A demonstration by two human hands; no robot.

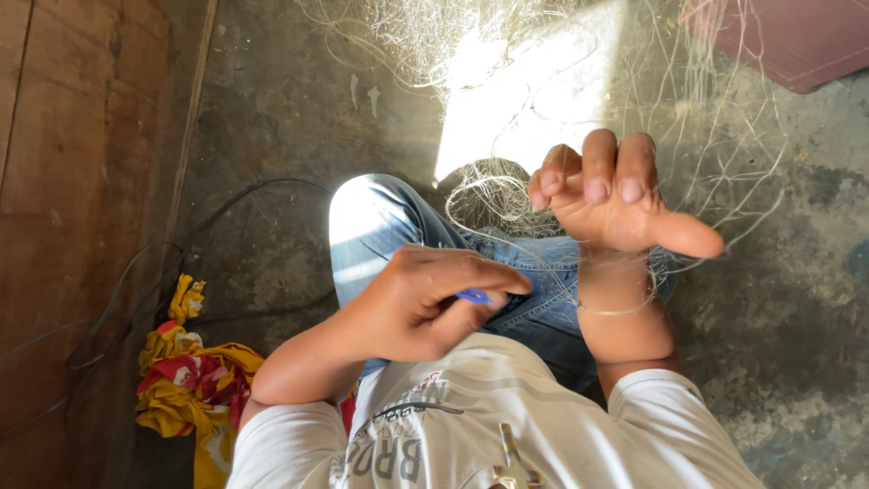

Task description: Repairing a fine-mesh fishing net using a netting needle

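Observation:
My left hand (425, 303) is closed on a small blue tool (473, 296), its tip showing between thumb and fingers, over my lap. My right hand (615, 195) is raised palm toward me, with its fingers curled around thin pale strands of a fishing net (493, 195). The thumb sticks out to the right. A strand loops around my right wrist. The net spreads upward and to the right over the floor, and a bunched part lies on my jeans-clad knee (380, 222).
A yellow and red cloth (186, 380) lies crumpled on the floor at the lower left. Dark cables (226, 204) curve across the concrete beside a wooden board (81, 181). A maroon surface (797, 36) fills the top right corner. A sunlit patch (534, 91) lies ahead.

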